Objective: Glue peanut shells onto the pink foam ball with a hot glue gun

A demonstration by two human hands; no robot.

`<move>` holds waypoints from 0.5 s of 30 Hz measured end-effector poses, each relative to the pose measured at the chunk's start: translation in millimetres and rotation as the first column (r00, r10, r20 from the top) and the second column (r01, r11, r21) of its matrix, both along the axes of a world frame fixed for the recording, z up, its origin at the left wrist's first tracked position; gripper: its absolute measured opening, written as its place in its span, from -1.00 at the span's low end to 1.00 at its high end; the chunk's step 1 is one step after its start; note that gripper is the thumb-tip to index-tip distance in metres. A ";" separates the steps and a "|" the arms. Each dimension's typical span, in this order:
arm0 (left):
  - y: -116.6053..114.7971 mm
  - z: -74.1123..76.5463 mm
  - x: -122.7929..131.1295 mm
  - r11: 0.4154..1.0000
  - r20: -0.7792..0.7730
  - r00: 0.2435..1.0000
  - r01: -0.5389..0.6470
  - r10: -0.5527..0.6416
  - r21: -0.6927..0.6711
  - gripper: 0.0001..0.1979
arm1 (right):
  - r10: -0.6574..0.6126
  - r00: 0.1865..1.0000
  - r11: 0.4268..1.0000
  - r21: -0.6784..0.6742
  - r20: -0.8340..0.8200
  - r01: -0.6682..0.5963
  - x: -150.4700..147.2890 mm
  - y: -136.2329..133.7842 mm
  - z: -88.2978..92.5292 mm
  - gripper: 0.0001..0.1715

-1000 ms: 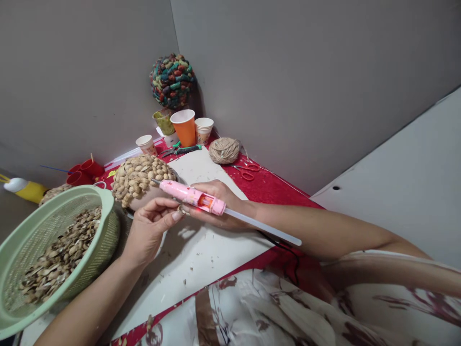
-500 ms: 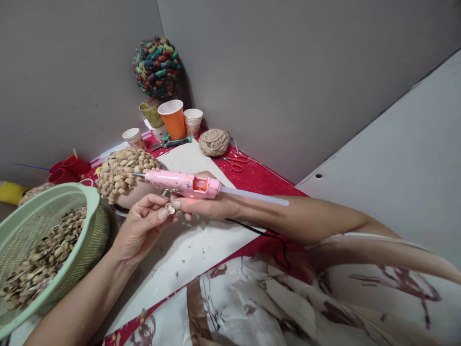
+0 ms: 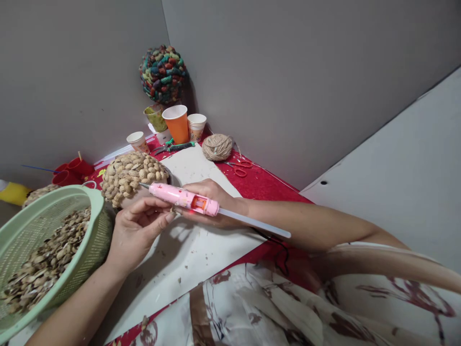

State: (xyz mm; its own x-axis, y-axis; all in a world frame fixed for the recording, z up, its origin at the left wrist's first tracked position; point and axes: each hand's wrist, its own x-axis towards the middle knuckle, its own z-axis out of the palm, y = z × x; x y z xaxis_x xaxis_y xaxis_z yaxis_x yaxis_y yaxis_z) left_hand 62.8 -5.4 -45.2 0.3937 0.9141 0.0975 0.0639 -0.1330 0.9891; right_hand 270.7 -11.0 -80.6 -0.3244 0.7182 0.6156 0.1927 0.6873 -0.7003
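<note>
My right hand [image 3: 211,204] is closed round a pink glue gun [image 3: 183,198] with a clear glue stick out of its back; the nozzle points left at a shell-covered ball [image 3: 131,175]. My left hand [image 3: 135,229] pinches a small pistachio shell [image 3: 172,210] at its fingertips, right under the gun and touching my right fingers. A pale green colander [image 3: 82,197] full of shells [image 3: 43,262] sits to the left of my left hand.
At the back corner stand a multicoloured shell ball [image 3: 163,74], an orange cup [image 3: 176,124], small paper cups [image 3: 197,126], pliers [image 3: 176,146], a twine ball [image 3: 217,146] and red scissors [image 3: 239,168]. White paper [image 3: 201,250] covers the red tabletop [image 3: 262,185]. Red cups [image 3: 72,170] stand far left.
The glue gun has tipped from level to nozzle-up and dropped a little. My left fingers have closed further over the shell, which now barely shows. The view shifted slightly.
</note>
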 end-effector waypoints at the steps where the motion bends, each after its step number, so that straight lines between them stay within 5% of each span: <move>1: -1.0 -0.5 1.3 1.000 0.022 1.000 -0.009 0.009 0.007 -0.79 | 0.012 1.000 1.000 0.015 -0.001 -0.012 0.2 -0.2 0.7 -0.79; 4: -3.0 -2.9 4.9 0.999 0.079 0.996 -0.040 0.039 0.008 -0.73 | 0.008 0.998 1.000 -0.029 -0.068 -0.010 -1.1 -4.4 6.0 -0.76; 6: -3.3 -3.5 7.1 0.999 0.122 0.992 -0.039 0.043 -0.029 -0.71 | -0.028 0.991 0.983 -0.183 -0.128 0.004 -3.3 -9.2 11.4 -0.76; 10: -2.3 -0.5 11.2 0.987 0.248 0.968 0.007 0.034 -0.161 -0.67 | -0.053 0.965 0.852 -0.516 -0.256 -0.090 -5.8 -15.2 19.0 -0.79; 15: 1.8 -1.4 9.2 0.996 0.273 0.962 -0.006 0.031 -0.092 -0.69 | -0.022 0.949 0.851 -0.504 -0.316 -0.148 -4.5 -11.4 14.4 -0.66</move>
State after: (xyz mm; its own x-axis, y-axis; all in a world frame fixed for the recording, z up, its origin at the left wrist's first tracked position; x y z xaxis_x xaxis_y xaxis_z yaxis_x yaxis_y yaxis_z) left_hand 72.0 -3.6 -46.6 0.3466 0.9307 0.1167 -0.2093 -0.0446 0.9768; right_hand 266.2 -22.4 -66.2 -0.2418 0.9415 0.2349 -0.1147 0.2127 -0.9704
